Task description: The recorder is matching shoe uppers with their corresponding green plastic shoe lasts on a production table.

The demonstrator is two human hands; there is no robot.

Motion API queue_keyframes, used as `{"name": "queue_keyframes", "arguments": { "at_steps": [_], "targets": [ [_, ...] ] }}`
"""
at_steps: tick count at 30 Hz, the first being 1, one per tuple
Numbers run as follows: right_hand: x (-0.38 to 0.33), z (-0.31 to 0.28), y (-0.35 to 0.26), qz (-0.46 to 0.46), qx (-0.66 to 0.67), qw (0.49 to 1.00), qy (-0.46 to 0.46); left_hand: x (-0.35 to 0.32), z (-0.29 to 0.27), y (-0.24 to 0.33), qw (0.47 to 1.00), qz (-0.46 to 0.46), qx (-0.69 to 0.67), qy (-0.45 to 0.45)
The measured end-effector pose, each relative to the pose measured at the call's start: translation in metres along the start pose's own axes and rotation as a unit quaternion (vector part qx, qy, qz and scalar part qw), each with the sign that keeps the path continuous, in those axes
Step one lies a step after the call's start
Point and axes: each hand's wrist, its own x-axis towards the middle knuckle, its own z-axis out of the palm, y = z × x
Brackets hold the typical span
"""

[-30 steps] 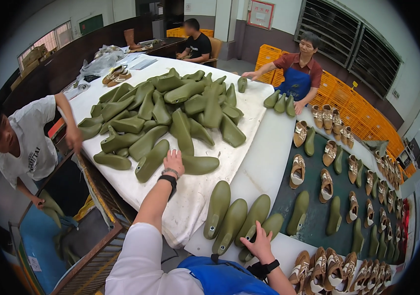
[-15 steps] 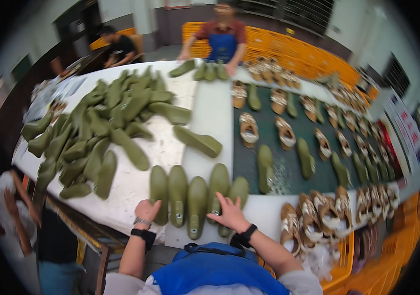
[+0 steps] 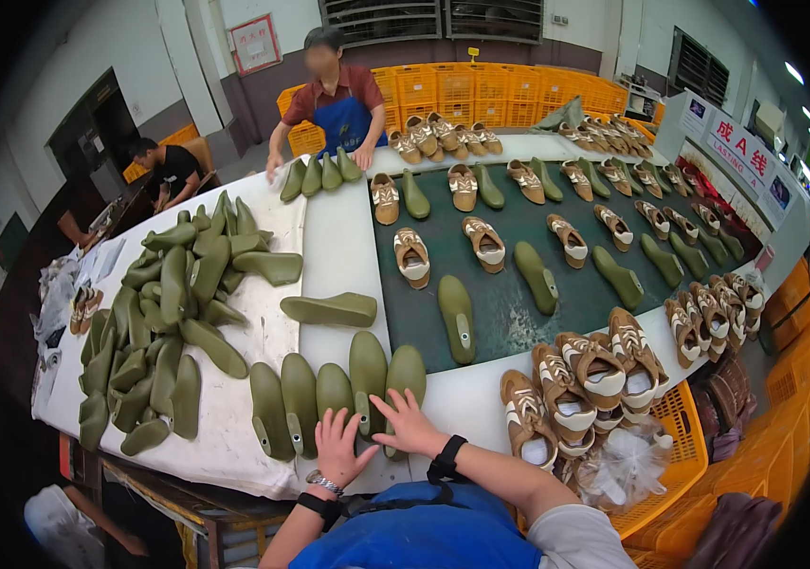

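Note:
A row of several olive-green shoe lasts (image 3: 334, 396) lies side by side at the near edge of the white table (image 3: 338, 251). My left hand (image 3: 342, 448) rests flat with spread fingers on the near ends of the middle lasts. My right hand (image 3: 409, 423) lies just beside it, fingers apart, touching the two right-hand lasts (image 3: 405, 377). Neither hand grips anything. Each wrist wears a dark band.
A big heap of green lasts (image 3: 172, 308) covers the white cloth at left. The dark green belt (image 3: 556, 275) carries lasts and tan-and-white shoes. More shoes (image 3: 594, 379) pile at right above an orange crate (image 3: 675, 455). A person in a blue apron (image 3: 338, 104) stands across; others are at left.
The view has swung right and back toward the table. My left hand came off the heap to the near row, and both hands now rest close together on it.

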Motion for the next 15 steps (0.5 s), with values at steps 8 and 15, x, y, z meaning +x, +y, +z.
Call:
{"name": "queue_keyframes", "arguments": {
  "at_steps": [8,15],
  "targets": [
    [-0.003,0.004,0.012,-0.01,0.018,0.999,0.039,0.013,0.017,-0.002,0.997,-0.012,0.068,-0.035],
    [-0.003,0.013,0.015,-0.046,0.007,0.996,0.074,0.007,0.019,-0.008,0.998,0.012,0.069,0.001]
  ]
}}
